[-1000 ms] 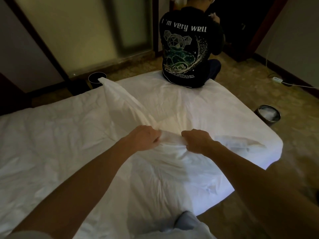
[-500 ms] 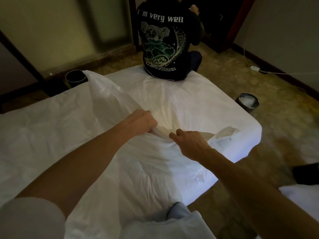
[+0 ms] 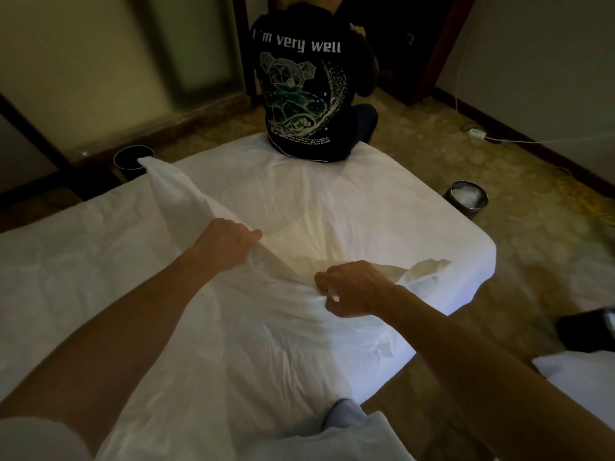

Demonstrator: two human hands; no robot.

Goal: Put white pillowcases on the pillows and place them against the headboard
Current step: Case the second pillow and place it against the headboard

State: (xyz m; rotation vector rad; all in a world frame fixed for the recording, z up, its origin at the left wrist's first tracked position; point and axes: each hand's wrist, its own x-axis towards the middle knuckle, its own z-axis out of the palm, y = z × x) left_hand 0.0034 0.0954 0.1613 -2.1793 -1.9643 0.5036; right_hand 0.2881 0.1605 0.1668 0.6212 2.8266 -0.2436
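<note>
Pillowcase (image 3: 181,194) is clenched in left hand (image 3: 226,242) and pinched by right hand (image 3: 354,292) for straightening. Opening must be found next.

A person in a black shirt (image 3: 306,94) printed with white lettering and a geometric bear sits with their back to the camera on the far edge of the white-sheeted bed (image 3: 366,207), just in front of a dark doorway. A dark round bin (image 3: 131,159) stands on the patterned floor (image 3: 532,244) beyond the bed's far left edge, below a frosted glass panel (image 3: 186,51), and a metal bin (image 3: 466,197) holding something white stands near the bed's right edge. A white power strip (image 3: 476,133) with its white cable (image 3: 549,138) lies by the right wall, and a dark object (image 3: 585,327), too dim to identify, sits on the floor at the right edge of the view.
</note>
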